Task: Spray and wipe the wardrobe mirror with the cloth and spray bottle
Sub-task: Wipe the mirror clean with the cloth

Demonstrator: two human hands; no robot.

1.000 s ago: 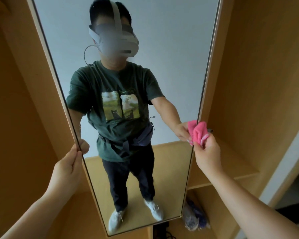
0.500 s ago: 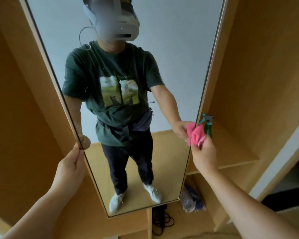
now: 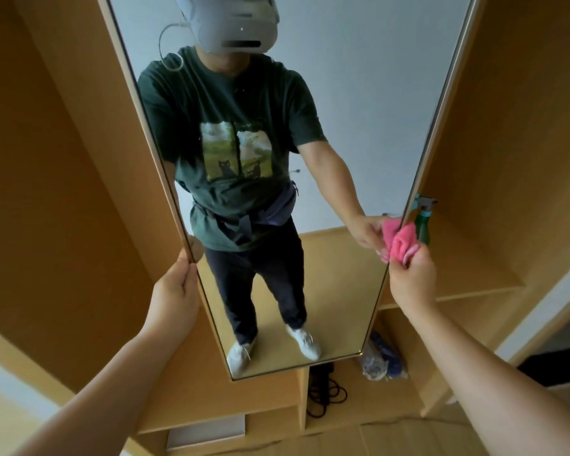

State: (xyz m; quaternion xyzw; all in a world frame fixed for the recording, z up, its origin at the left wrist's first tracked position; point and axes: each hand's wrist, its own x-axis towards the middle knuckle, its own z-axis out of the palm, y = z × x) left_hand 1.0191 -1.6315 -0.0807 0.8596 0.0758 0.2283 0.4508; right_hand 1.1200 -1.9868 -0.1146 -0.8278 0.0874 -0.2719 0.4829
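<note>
A tall framed wardrobe mirror [image 3: 359,93] fills the middle of the head view and reflects a person with a headset. My left hand [image 3: 175,291] grips the mirror's left edge, thumb on the front of the frame. My right hand [image 3: 412,281] holds a bunched pink cloth [image 3: 403,243] against the mirror's right edge, low down. A green spray bottle [image 3: 422,223] with a teal and grey trigger head stands on the shelf just behind the cloth, partly hidden by it.
Wooden wardrobe panels flank the mirror. A shelf [image 3: 468,258] on the right carries the bottle. Below it lie a plastic bag with blue contents [image 3: 380,360] and a coil of black cable [image 3: 326,393]. A pale drawer front [image 3: 208,432] sits under the mirror.
The view has tilted downward, so the mirror's lower edge and the floor compartments show more. My right hand with the cloth has slid down along the right edge, uncovering the spray bottle. My left hand keeps its grip.
</note>
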